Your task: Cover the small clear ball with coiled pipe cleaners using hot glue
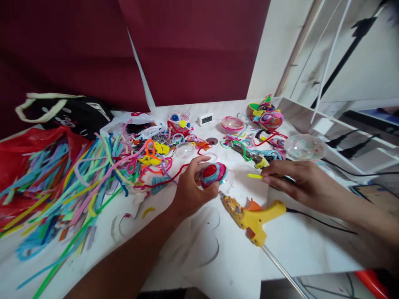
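Observation:
My left hand (190,189) is closed around a small ball (213,174) wrapped in red, pink and light blue pipe cleaner, its fingers and thumb on either side. Clear plastic shows at the ball's right edge. A short yellow piece of pipe cleaner (254,176) is pinched between the fingertips of my right hand (293,178), to the right of the ball and apart from it. Just below both hands, a yellow hot glue gun (254,218) lies on the white table (296,245). Its nozzle points up-left towards the ball, and a glue stick sticks out behind.
Loose pipe cleaners (84,187) and a red bag (12,149) cover the left side. Decorated balls (179,123), a small digital clock (205,119) and a clear plastic half-shell (304,146) stand at the back. The glue gun's black cord (324,220) runs right, beneath my right forearm.

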A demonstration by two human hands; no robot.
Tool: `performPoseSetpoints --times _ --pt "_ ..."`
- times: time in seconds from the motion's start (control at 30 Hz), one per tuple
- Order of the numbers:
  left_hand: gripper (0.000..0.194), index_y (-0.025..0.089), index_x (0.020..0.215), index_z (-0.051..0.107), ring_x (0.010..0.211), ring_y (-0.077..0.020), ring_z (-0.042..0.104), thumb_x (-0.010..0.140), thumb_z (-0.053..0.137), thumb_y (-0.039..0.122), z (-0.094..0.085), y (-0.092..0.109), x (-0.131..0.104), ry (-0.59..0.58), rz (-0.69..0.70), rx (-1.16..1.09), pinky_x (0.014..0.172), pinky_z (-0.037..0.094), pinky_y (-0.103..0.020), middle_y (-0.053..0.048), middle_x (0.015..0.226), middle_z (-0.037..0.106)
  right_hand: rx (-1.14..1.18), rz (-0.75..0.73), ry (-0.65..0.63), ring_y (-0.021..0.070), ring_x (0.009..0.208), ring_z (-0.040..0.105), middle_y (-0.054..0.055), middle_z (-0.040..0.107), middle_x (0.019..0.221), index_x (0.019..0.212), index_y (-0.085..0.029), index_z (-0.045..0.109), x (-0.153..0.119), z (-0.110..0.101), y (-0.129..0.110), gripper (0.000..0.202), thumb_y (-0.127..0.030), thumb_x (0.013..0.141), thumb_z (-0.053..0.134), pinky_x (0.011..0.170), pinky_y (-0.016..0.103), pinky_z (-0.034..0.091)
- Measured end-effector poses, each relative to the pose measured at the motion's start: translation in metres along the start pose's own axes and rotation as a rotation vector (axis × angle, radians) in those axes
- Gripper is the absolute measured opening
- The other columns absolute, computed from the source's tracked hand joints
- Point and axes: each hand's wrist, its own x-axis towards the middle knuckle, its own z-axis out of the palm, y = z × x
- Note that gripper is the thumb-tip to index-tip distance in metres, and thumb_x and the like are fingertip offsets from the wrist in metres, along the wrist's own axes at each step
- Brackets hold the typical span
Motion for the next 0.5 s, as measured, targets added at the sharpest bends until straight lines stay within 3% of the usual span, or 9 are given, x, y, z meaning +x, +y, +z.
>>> performPoseSetpoints --times 0.2,0.5 --pt "0.056 0.018 0.118 0.05 0.081 -0.0158 0.066 0.065 0.067 0.018 0.0 -0.002 -0.004 -0.032 0.057 0.061 0.067 0.052 -0.024 -0.007 0.101 0.07 0.081 -0.149 -0.045 0.0114 0.071 0.058 0.002 0.062 0.081 0.095 -0.018 0.062 0.025 -0.01 -0.04 0.013 -0.021 0.099 0.05 0.064 0.023 0.042" --pt "0.058 0.017 0.12 0.049 0.079 -0.017 0.067 0.065 0.067 0.017 0.0 -0.004 -0.005 -0.065 0.092 0.104 0.068 0.054 -0.025 -0.007 0.099 0.07 0.071 -0.146 -0.053 0.0129 0.067 0.05 0.001 0.057 0.075 0.09 -0.017 0.061 0.036 0.001 -0.035 0.014 -0.025 0.097 0.052 0.063 0.027 0.037"
